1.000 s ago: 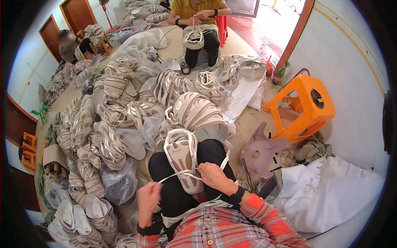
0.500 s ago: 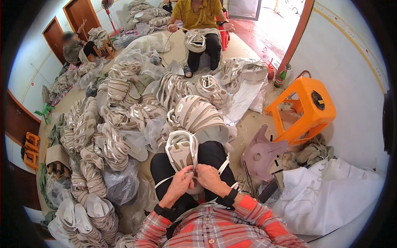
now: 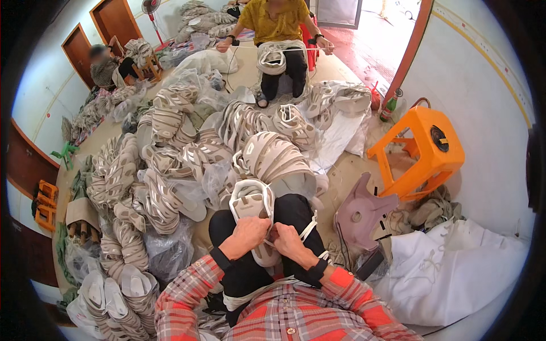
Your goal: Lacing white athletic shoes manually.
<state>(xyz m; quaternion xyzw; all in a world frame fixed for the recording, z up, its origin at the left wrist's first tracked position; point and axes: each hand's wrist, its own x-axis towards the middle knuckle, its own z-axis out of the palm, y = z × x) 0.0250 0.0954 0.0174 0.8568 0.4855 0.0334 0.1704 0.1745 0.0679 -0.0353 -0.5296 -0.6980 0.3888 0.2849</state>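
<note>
A beige and white shoe upper (image 3: 253, 204) rests across my dark-trousered lap, its opening facing away from me. My left hand (image 3: 248, 237) is closed, fingertips pinched together over the upper's middle. Just right of it, almost touching, my right hand (image 3: 289, 241) is curled closed at the upper's right edge. Whatever the fingertips pinch is too small to make out. A loose white lace (image 3: 309, 225) lies over my right knee, close to the right hand. Part of the upper's near end shows below my hands.
Stacked shoe uppers (image 3: 276, 156) lie beyond my knees; more piles (image 3: 159, 199) spread left among plastic bags. At right are an orange stool (image 3: 424, 142), a mauve plastic piece (image 3: 358, 213) and white sacking (image 3: 449, 273). A co-worker in a yellow top (image 3: 276, 25) sits opposite, stretching a cord.
My left hand has moved slightly up and its elbow has swung outward. The white strand across my left knee no longer shows there. The co-worker's hands have spread, holding a cord taut.
</note>
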